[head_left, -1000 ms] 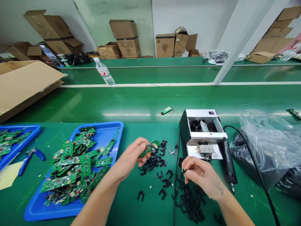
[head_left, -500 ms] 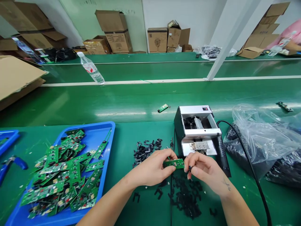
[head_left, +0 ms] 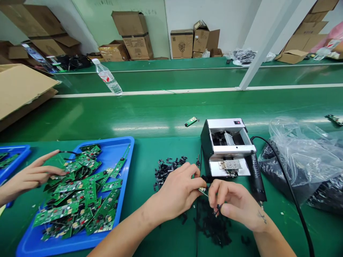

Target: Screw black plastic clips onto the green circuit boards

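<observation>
Blue tray (head_left: 61,247) left of the left hand (head_left: 178,191), silver-and-black machine (head_left: 230,150) just beyond the right hand (head_left: 237,203)!
And the left hand pinches a circuit board (head_left: 203,192), mostly hidden, there between the hands; the right hand nips a small black clip (head_left: 218,207), thumb to finger, near that board!

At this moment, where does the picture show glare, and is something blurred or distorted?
In the head view, glare streaks the green belt and glints on the clear plastic bag; in that view, the black pieces below the right hand look dark and soft-edged, and upper-left cartons lean, perhaps from lens distortion.
</observation>
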Motion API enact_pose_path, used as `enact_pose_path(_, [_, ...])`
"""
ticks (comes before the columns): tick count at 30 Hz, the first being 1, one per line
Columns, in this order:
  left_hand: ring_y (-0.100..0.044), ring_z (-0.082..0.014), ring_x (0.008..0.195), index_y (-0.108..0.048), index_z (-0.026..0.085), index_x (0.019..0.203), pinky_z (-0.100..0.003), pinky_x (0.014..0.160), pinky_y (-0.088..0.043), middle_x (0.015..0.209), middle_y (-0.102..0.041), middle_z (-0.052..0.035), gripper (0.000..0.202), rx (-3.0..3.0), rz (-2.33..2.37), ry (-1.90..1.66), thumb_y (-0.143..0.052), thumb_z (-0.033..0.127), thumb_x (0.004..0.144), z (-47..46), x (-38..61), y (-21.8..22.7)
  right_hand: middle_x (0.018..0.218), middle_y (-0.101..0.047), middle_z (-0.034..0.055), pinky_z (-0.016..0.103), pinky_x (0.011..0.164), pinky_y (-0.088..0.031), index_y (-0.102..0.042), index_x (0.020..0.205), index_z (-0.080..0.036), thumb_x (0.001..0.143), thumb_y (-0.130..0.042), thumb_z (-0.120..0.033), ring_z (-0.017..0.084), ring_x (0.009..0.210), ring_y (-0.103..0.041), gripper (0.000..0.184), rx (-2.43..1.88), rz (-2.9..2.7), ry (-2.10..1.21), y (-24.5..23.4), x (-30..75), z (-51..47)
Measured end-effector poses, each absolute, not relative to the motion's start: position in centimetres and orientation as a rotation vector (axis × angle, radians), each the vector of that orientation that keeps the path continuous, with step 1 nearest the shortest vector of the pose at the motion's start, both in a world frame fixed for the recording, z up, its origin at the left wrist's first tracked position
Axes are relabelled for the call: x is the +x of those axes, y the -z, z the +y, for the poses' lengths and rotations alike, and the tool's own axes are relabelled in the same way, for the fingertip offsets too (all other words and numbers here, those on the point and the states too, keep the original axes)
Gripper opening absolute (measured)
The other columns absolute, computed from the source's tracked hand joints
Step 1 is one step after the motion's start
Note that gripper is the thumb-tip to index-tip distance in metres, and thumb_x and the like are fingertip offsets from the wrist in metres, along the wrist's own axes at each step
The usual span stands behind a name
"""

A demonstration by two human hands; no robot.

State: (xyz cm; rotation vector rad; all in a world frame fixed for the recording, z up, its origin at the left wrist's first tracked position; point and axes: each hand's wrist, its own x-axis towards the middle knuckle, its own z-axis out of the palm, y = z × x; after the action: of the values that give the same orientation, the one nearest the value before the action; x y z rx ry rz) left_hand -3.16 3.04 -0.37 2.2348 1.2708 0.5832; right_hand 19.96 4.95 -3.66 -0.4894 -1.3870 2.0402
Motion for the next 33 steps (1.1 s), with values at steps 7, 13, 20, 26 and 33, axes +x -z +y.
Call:
enact_pose_path(7, [-0.06,-0.0126,0.072,-0.066,0.023,0.104,-0.023,0.066,-0.043,0.088,-0.069,0.0007,0.011,1.802,1.256,-0.707,-0.059,0.02,0.095,3.1,-4.2,-0.4,0.088,-0.05,0.0009,0.022,0.046,-0.053,-0.064,0.117,-0.027,0.099,-0.059,-0.03,0.009,0.059,-0.054,0.019,-0.469,-1.233,-2.083,4.4,21.3,5.2])
enact_pose_path(13, [-0.064,-0.0176,0.092,-0.061,0.019,0.094,-0.024,0.07,-0.05,0.104,-0.065,-0.0042,0.025,1.522,0.955,-0.654,-0.077,0.035,0.084,3.7,-4.5,-0.9,0.093,-0.055,0.0048,0.031,0.059,-0.059,-0.071,0.101,-0.025,0.097,-0.061,-0.023,0.016,0.075,-0.063,0.011,-0.472,-1.294,-1.979,3.5,21.3,5.4])
enact_pose_path(20, [-0.058,-0.0155,0.079,-0.056,0.023,0.115,-0.028,0.074,-0.045,0.108,-0.068,-0.0014,0.021,1.77,1.326,-0.545,-0.062,0.028,0.096,3.2,-3.9,-0.3,0.097,-0.064,0.0072,0.031,0.068,-0.057,-0.073,0.087,-0.025,0.091,-0.07,-0.022,0.019,0.088,-0.062,0.006,-0.698,-1.551,-1.668,3.1,21.4,5.9])
enact_pose_path(26, [-0.059,-0.014,0.073,-0.065,0.023,0.103,-0.026,0.073,-0.042,0.089,-0.07,0.0036,0.011,1.816,1.318,-0.471,-0.067,0.026,0.093,3.3,-3.8,-0.6,0.09,-0.067,0.0031,0.025,0.067,-0.058,-0.073,0.091,-0.026,0.092,-0.069,-0.021,0.015,0.079,-0.066,0.007,-0.841,-1.776,-1.501,3.8,21.0,6.1])
enact_pose_path(33, [-0.059,-0.0128,0.076,-0.064,0.023,0.103,-0.025,0.077,-0.04,0.088,-0.067,0.0052,0.014,1.849,1.297,-0.504,-0.071,0.022,0.09,2.9,-3.6,-0.2,0.085,-0.076,-0.0019,0.02,0.073,-0.055,-0.071,0.087,-0.025,0.091,-0.069,-0.022,0.012,0.077,-0.071,0.005,-0.98,-2.018,-1.174,3.9,20.5,5.9])
